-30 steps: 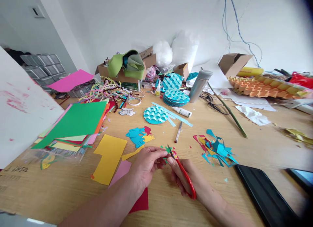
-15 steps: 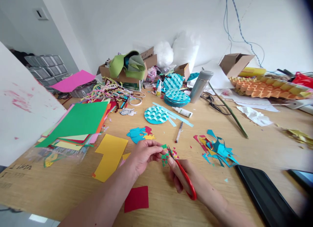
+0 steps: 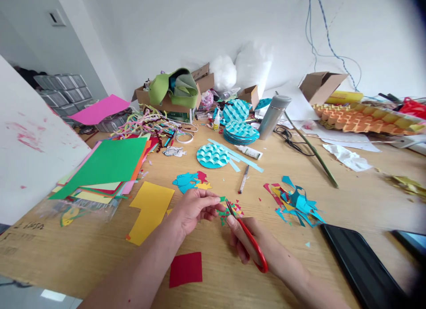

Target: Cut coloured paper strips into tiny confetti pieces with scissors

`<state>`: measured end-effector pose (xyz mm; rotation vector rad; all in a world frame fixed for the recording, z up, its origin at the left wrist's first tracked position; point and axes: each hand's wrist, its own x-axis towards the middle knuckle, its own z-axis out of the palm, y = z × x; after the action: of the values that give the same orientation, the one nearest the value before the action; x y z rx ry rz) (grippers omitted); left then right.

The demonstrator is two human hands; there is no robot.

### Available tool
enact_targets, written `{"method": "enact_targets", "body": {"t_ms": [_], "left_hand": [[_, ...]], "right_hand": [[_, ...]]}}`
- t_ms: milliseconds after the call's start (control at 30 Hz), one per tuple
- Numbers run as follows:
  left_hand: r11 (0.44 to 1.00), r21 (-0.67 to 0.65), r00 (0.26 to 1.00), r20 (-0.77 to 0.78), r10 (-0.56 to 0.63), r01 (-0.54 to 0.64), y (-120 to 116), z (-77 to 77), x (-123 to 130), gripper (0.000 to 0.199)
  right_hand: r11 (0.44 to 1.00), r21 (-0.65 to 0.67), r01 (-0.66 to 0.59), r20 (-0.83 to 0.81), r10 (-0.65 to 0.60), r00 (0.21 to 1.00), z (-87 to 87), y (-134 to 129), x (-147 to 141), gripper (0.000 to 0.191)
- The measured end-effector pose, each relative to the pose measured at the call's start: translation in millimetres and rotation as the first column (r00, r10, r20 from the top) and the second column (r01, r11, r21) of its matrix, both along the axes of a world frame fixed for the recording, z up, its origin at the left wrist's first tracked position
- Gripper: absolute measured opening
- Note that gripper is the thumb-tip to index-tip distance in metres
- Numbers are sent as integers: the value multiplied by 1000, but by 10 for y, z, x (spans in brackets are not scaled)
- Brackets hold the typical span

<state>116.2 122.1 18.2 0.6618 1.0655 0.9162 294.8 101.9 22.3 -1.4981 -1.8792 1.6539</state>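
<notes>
Above the near middle of the table (image 3: 226,278), holds a small green paper scrap (image 3: 222,199) pinched between the thumb and fingers of the left hand (image 3: 196,209). Just to the right, grips red-handled scissors (image 3: 252,238) in the right hand (image 3: 242,238), with the fingers wrapped round the handles, partly hidden, and with the blades narrowly parted and pointing away, close to the green scrap. Cannot tell of any contact between blade and paper.

Beneath and beside the blades, has a scatter of tiny green, red and yellow paper bits (image 3: 237,207). Nearer the body, between the two forearms, has a dark red paper rectangle (image 3: 186,269) lying flat. To the left of the left hand, has a notched yellow sheet (image 3: 153,204), and beyond the same hand a blue fish cutout (image 3: 184,182) beside smaller red and yellow cutouts (image 3: 203,185). Farther left, has a stack of colored paper with a green sheet (image 3: 109,162) on top.

Straight beyond the hands, has a pen (image 3: 243,180), a blue wavy-patterned disc (image 3: 213,155) and a white bottle (image 3: 252,152) on its side. To the right, has a heap of mostly blue paper offcuts (image 3: 301,204), near a dark flat device (image 3: 361,260).
</notes>
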Motion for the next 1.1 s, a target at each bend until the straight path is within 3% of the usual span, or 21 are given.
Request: {"method": "enact_targets", "body": {"t_ms": [533, 1100], "left_hand": [[991, -42, 990, -50, -133, 131, 8, 26, -37, 29], [988, -34, 988, -34, -154, 152, 8, -3, -39, 30]], "right_hand": [[997, -75, -28, -3, 28, 1000, 56, -19, -29, 62], [998, -15, -65, 11, 65, 998, -21, -16, 9, 64]]}}
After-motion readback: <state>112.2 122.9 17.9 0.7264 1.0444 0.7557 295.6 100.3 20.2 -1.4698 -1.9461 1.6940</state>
